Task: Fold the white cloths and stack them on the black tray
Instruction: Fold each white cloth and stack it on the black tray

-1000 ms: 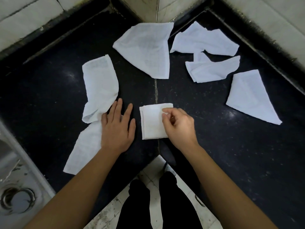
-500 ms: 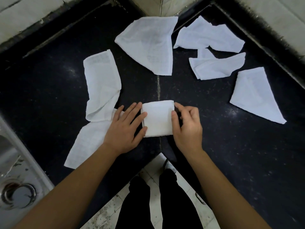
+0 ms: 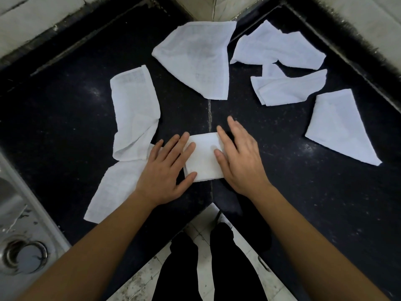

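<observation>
Where the black countertop (image 3: 303,203) ends at lower left: steel sink (image 3: 13,213), round drain (image 3: 26,256) in its basin.
Folded white cloth (image 3: 204,159): one, flat on the countertop, between both hands.
Loose white cloths: six, namely long cloth (image 3: 134,109), lower-left cloth (image 3: 112,187), large rear cloth (image 3: 195,59), rear-right cloth (image 3: 277,48), crumpled cloth (image 3: 288,88), triangular cloth (image 3: 340,127).
Left hand (image 3: 167,170): flat, fingers straight, tips on the folded cloth's left edge.
Right hand (image 3: 236,157): flat, fingers spread, thumb on its right side.

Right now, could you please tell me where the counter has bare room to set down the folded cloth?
Bare counter: right of the right hand, below the triangular cloth, and left of the long cloth, toward the sink. The cloths at the back lie crowded.
</observation>
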A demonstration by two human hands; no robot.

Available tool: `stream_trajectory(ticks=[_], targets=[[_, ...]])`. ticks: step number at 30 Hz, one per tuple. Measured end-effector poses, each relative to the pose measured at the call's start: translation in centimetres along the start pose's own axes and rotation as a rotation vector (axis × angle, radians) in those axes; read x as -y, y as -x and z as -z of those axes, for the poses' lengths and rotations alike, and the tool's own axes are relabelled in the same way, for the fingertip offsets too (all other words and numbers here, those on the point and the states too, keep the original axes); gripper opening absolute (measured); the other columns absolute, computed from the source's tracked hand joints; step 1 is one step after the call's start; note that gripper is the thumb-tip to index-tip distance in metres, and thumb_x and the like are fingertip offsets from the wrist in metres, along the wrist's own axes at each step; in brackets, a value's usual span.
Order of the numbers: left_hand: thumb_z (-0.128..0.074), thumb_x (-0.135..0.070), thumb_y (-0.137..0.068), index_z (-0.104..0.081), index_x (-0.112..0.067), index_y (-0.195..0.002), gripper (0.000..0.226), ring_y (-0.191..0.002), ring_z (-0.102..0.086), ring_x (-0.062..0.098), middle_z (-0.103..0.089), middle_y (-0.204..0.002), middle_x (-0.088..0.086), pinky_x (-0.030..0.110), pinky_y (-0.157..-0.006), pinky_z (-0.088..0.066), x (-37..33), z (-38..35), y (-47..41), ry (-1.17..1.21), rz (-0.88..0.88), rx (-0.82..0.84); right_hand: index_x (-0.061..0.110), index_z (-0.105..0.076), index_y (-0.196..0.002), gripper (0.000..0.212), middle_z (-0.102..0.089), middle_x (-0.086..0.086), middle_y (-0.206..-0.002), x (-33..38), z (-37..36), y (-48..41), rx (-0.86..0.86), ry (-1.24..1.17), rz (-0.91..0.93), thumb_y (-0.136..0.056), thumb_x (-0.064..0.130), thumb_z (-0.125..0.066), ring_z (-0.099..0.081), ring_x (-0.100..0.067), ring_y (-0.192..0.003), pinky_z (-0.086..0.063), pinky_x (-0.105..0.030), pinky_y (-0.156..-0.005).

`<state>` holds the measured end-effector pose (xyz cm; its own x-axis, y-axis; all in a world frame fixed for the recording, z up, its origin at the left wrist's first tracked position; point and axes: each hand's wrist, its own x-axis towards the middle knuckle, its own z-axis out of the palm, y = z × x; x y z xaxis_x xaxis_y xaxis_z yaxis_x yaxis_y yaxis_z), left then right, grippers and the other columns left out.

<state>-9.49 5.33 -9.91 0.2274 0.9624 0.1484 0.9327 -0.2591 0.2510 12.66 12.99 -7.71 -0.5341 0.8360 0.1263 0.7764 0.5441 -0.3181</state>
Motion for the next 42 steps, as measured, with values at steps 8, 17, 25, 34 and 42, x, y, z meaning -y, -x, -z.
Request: stream_trajectory(ticks=[8, 17, 25, 34, 42], targets=[[-0.055, -0.033, -0.082, -0.053, -0.002, -0.137, 0.063, -0.147, -0.032, 0.026, -0.033, -0.159, 0.013, 0.056, -0.115, -0.027, 0.1, -0.2, -0.1, -0.009, 0.035, 0.047, 0.011, -0.011, -0.160, 0.076, -0.006, -0.009, -0.168, -0.7, -2.1, -0.9, 0.303, 0.206, 0.068, -0.103, 0.061, -0.017, -0.003, -0.029, -0.155, -0.011, -0.053, -0.123], [-0.055, -0.034, -0.083, -0.053, -0.002, -0.137, 0.063, -0.146, -0.033, 0.027, -0.033, -0.159, 0.013, 0.055, -0.116, -0.026, 0.0, -0.4, 0.1, -0.014, 0.028, 0.051, 0.008, -0.056, -0.138, 0.058, -0.048, -0.015, -0.146, 0.4, -1.8, 1.5, -0.015, 0.028, -0.306, -0.101, 0.051, -0.046, -0.037, -0.031, -0.140, -0.027, -0.048, -0.115], [-0.042, -0.028, -0.096, -0.043, 0.001, -0.143, 0.055, -0.140, -0.039, 0.034, -0.031, -0.158, 0.020, 0.051, -0.114, -0.033, -0.4, 1.2, 0.1, 0.133, 0.149, 0.058, 0.028, -0.068, -0.103, 0.018, -0.065, 0.002, -0.108, 2.8, 1.6, -1.6, 0.279, -0.432, -0.754, -0.088, 0.037, -0.063, -0.059, -0.020, -0.103, -0.048, -0.033, -0.087], [-0.054, -0.012, -0.099, -0.049, -0.009, -0.139, 0.041, -0.133, -0.044, 0.023, -0.049, -0.145, 0.007, 0.030, -0.110, -0.032, -1.9, 10.0, -1.6, 0.492, 0.590, -0.086, 0.018, -0.059, -0.118, 0.041, -0.070, -0.006, -0.108, 3.3, 7.8, -2.4, 0.256, -1.037, -1.010, -0.082, 0.015, -0.078, -0.069, -0.017, -0.093, -0.059, -0.032, -0.077], [-0.050, -0.018, -0.094, -0.057, -0.012, -0.110, 0.019, -0.118, -0.053, 0.021, -0.058, -0.128, 0.009, 0.046, -0.104, -0.042, -7.0, 15.9, -5.1, 1.577, 1.046, 0.222, 0.017, -0.052, -0.129, 0.048, -0.071, -0.011, -0.103, 5.5, 20.4, -0.4, 0.099, -1.071, -0.797, -0.087, 0.011, -0.075, -0.072, -0.021, -0.089, -0.061, -0.032, -0.077]])
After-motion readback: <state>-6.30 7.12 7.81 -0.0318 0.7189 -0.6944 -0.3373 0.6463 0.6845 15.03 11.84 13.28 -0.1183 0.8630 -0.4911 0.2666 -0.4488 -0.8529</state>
